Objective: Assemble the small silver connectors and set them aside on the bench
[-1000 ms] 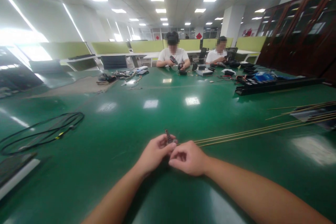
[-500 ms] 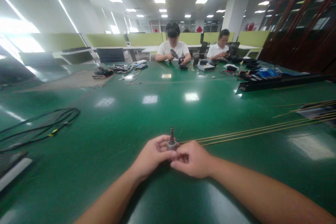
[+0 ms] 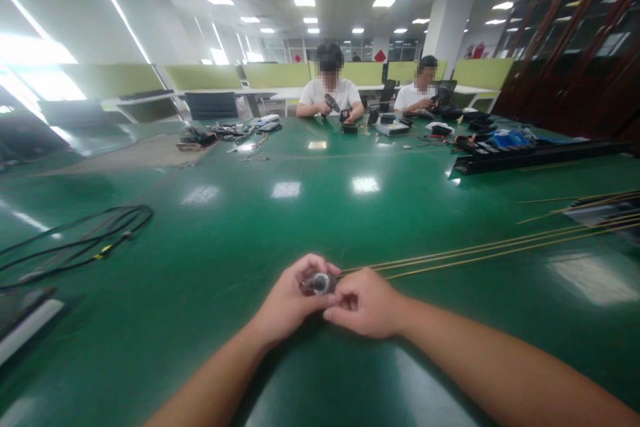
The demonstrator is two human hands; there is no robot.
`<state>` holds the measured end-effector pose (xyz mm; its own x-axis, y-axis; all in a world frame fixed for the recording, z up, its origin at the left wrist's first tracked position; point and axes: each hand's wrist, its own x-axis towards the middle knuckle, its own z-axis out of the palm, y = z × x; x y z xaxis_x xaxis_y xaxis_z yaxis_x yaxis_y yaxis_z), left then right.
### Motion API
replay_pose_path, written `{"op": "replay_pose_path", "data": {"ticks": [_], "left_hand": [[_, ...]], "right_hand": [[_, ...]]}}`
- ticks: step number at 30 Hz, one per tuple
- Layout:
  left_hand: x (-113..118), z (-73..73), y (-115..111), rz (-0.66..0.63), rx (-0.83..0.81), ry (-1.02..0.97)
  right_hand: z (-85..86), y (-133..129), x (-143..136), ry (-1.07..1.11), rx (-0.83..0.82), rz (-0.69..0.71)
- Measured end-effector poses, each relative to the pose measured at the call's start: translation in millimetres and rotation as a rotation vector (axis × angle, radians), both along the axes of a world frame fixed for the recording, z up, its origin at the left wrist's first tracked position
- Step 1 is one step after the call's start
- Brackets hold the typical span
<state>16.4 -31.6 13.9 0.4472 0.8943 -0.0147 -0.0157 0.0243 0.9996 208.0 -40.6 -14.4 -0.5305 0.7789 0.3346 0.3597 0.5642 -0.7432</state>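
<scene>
A small grey metal part (image 3: 320, 283) with a narrow stem lies tilted between my hands, its stem pointing left. My left hand (image 3: 295, 293) is closed around it, fingers behind and thumb in front. My right hand (image 3: 367, 303) has its fingers curled at the part's right side; what its fingertips pinch, if anything, is too small to make out. Several thin yellowish rods (image 3: 450, 253) run from behind my right hand toward the right edge, over the green tabletop (image 3: 240, 227).
Looped black cables (image 3: 100, 233) lie at the left, with a dark, white-edged object (image 3: 30, 327) nearer. A long black channel (image 3: 530, 157) and blue items (image 3: 510, 139) are at the right. Two people in white shirts (image 3: 330, 93) sit across the table among tools and parts.
The metal part has tipped over from upright, its stem now pointing left. My left fingers have shifted around it, while my right hand has hardly moved.
</scene>
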Motion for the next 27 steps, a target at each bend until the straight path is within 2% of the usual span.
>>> {"op": "replay_pose_path", "data": {"ticks": [17,24,27], "left_hand": [[2.8,1.4,-2.7,0.031,0.022,0.013],[4.7,0.0,-1.7,0.115,0.060,0.034],[2.2,0.0,0.1,0.217,0.152,0.093]], "right_hand": [[-1.3,-0.3,-0.1,0.010,-0.013,0.002],[1.8,-1.8,-0.9,0.022,-0.073,-0.006],[2.8,-2.9,-0.8,0.034,-0.121,-0.007]]}}
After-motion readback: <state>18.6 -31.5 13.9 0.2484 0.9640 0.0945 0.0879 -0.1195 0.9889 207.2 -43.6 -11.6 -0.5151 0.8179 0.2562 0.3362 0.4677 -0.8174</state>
